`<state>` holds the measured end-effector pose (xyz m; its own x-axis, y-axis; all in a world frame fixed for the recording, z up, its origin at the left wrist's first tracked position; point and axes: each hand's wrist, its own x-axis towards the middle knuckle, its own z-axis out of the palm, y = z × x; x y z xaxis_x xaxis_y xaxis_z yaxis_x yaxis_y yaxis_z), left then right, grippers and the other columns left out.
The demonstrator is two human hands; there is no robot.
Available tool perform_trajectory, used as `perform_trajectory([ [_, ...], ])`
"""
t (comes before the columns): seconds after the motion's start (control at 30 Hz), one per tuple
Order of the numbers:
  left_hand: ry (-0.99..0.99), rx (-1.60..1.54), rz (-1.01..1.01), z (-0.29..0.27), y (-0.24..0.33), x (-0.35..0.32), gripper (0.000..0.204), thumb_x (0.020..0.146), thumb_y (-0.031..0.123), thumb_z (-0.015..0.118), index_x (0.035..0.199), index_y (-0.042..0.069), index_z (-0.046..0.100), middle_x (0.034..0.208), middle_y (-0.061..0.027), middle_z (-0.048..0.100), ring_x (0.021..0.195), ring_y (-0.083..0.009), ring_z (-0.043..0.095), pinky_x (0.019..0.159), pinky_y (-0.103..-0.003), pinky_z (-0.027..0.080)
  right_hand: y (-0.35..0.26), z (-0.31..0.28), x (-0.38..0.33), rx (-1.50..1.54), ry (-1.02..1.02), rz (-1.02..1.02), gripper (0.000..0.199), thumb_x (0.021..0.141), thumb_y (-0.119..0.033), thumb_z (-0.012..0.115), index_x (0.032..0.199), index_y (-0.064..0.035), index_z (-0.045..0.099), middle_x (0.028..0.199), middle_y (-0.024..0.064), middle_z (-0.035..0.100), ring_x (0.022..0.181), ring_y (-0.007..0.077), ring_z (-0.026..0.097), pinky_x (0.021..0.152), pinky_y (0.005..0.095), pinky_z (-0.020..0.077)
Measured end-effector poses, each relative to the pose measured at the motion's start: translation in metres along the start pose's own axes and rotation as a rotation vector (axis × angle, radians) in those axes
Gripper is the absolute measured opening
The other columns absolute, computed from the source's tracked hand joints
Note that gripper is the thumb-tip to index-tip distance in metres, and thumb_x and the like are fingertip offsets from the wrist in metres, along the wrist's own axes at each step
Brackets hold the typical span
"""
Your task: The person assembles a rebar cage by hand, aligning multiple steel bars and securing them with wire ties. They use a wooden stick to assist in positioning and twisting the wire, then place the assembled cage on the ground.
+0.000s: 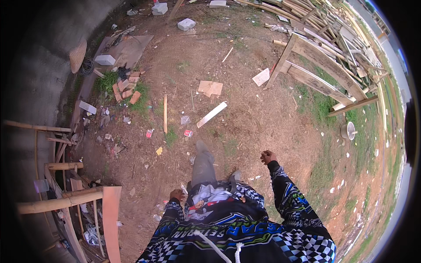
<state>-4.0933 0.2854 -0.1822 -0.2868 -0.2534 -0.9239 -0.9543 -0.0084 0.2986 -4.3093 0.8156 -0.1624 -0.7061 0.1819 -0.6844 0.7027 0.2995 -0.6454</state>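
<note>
My right hand (268,157) hangs out to the right over the bare soil, its fingers curled in loosely with nothing visible in them. Close beside my left thigh is my left hand (177,195); its fingers are too small and blurred to read, and no held object shows. One grey-trousered leg (203,164) is stretched forward in a stride. Ahead of that foot lie a red-and-white wrapper (188,133) and a pale wooden board (212,114). A yellow scrap (159,151) is on the ground to the left.
At lower left stands a bamboo frame (61,204) with an upright reddish plank (112,223). Bricks (126,90) are heaped near the grey wall (39,79). A wooden frame (322,63) and a pile of poles (315,22) occupy the far right, with a bucket (348,131) nearer.
</note>
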Motion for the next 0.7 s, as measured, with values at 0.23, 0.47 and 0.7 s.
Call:
perform_trajectory([
  [0.23,-0.064,0.840,0.282,-0.056,0.149,0.144,0.045,0.091,0.039,0.057,0.121,0.006,0.055,0.105,-0.0131,0.068,0.085,-0.0238,0.069,0.069,-0.040,0.055,-0.151,0.071,0.247,0.381,-0.122,0.110,0.028,0.092,-0.024,0.056,0.116,-0.0108,0.053,0.076,0.0080,0.061,0.056,0.0189,0.056,0.046,0.0358,0.0440],
  [0.47,0.269,-0.037,0.370,-0.111,0.446,0.200,0.029,0.083,0.029,0.064,0.095,0.004,0.067,0.080,-0.0107,0.069,0.070,-0.0202,0.068,0.062,-0.033,0.054,-0.234,0.172,0.286,-0.494,-0.348,-0.038,0.026,0.091,-0.028,0.056,0.107,-0.0081,0.058,0.081,0.0128,0.065,0.065,0.0256,0.064,0.054,0.0434,0.0515],
  [0.7,0.255,-0.335,0.618,-0.148,0.663,0.274,0.023,0.088,0.021,0.065,0.102,0.003,0.063,0.085,-0.0089,0.067,0.070,-0.0173,0.065,0.060,-0.029,0.053,-0.319,0.193,0.432,-0.756,-0.403,-0.102,0.031,0.090,-0.030,0.055,0.111,-0.0072,0.058,0.086,0.0144,0.066,0.068,0.0260,0.065,0.054,0.0431,0.0521],
])
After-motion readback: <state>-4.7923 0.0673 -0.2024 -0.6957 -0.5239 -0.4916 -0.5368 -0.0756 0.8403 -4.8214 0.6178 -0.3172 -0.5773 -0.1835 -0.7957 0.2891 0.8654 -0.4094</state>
